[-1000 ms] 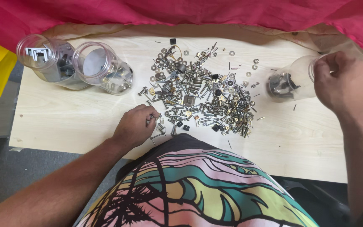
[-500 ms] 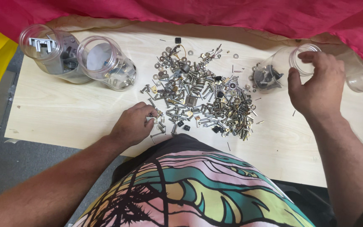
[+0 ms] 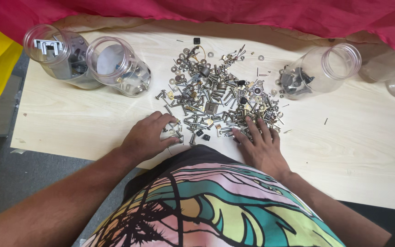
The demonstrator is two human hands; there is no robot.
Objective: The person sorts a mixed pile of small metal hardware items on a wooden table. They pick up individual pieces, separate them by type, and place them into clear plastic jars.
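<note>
Hands (image 3: 148, 137) (image 3: 262, 145) on metal screw pile (image 3: 216, 98), pale wood table (image 3: 69, 119)

I see one label: a small white rectangular label (image 3: 46, 46) with dark markings, inside the far-left clear jar (image 3: 58, 57). I spot no packages, signs or screens.

Head camera looks steeply down, close above table (image 3: 69, 132)
</note>
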